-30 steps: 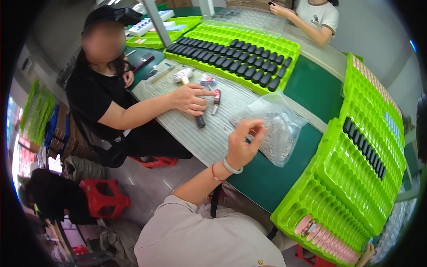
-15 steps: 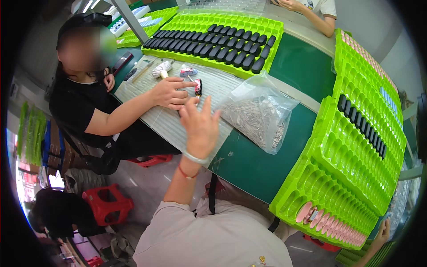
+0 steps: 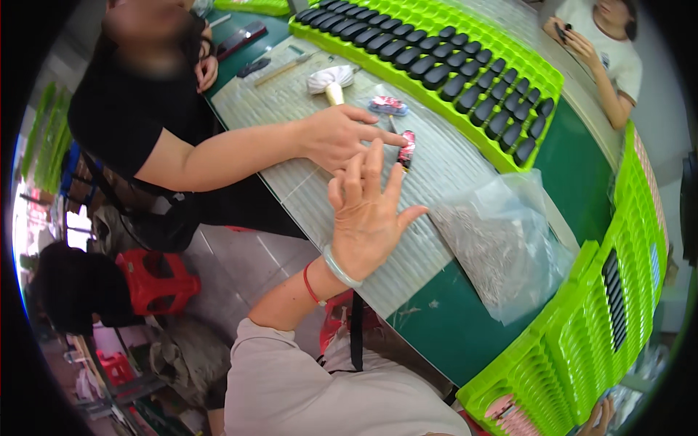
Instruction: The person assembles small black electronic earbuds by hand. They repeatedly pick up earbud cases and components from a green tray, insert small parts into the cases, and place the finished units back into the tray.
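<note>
My left hand (image 3: 368, 211) is held palm down over the pale ribbed mat (image 3: 313, 196), its fingers stretched and apart, holding nothing. Beside my fingertips, a co-worker's hand (image 3: 338, 138) points an index finger at a small black, red and white piece (image 3: 407, 149). Our fingers overlap in view; whether they touch, I cannot tell. Just beyond lies a similar blue, red and white piece (image 3: 387, 106). To its left is a white cloth-like bundle with a yellowish stem (image 3: 333, 81). My right hand is out of view.
A clear bag of thin metal pins (image 3: 502, 251) lies right of the mat. Behind stands a green tray with black rounded pieces (image 3: 542, 149); more green trays (image 3: 582, 320) are stacked at right. Another person (image 3: 600, 62) sits across. A red stool (image 3: 156, 282) stands at left.
The view has shifted, bringing the mat and both hands closer. My left hand stays beside the co-worker's hand, its fingers more stretched. The co-worker's finger stays on the black, red and white piece.
</note>
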Available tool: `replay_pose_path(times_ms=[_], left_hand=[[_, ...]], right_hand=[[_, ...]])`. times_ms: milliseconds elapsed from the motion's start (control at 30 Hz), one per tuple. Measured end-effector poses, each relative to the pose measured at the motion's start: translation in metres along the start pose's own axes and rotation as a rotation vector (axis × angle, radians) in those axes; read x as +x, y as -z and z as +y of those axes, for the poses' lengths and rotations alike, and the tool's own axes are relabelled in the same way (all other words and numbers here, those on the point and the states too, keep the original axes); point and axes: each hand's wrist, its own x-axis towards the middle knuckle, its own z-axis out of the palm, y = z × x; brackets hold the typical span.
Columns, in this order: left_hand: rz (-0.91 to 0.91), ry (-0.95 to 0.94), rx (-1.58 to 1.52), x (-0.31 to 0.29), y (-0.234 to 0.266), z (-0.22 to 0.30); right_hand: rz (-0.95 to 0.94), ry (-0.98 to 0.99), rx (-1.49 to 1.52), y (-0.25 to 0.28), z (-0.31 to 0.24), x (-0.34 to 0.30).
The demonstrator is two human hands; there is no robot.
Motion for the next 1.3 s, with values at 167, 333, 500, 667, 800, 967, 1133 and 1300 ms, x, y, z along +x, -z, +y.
replay_pose_path(times_ms=[167, 333, 500, 667, 800, 967, 1133, 1300], left_hand=[[-0.011, 0.038, 0.069, 0.007, -0.014, -0.015], [-0.051, 0.064, 0.085, 0.014, -0.01, -0.021], [-0.087, 0.021, 0.019, 0.017, -0.009, -0.024], [-0.141, -0.002, -0.024, 0.02, 0.0, -0.015], [0.175, -0.104, -0.075, 0.013, 0.022, 0.009], [0.149, -0.457, -0.558, -0.003, 0.039, 0.067], [0.035, -0.733, -0.774, -0.024, 0.044, 0.133], [-0.003, -0.946, -0.732, -0.023, 0.038, 0.17]], right_hand=[[0.035, 0.234, -0.079, 0.003, -0.037, 0.027], [-0.034, 0.227, -0.057, 0.0, -0.075, 0.041], [-0.107, 0.213, 0.013, -0.001, -0.059, 0.04], [-0.047, 0.273, 0.106, -0.019, -0.058, 0.024], [-0.004, 0.53, 0.123, -0.051, -0.102, 0.026], [-0.024, 0.778, 0.101, -0.068, -0.107, 0.028], [0.036, 0.899, -0.01, -0.073, -0.083, 0.024], [0.044, 0.995, -0.005, -0.093, -0.061, 0.046]])
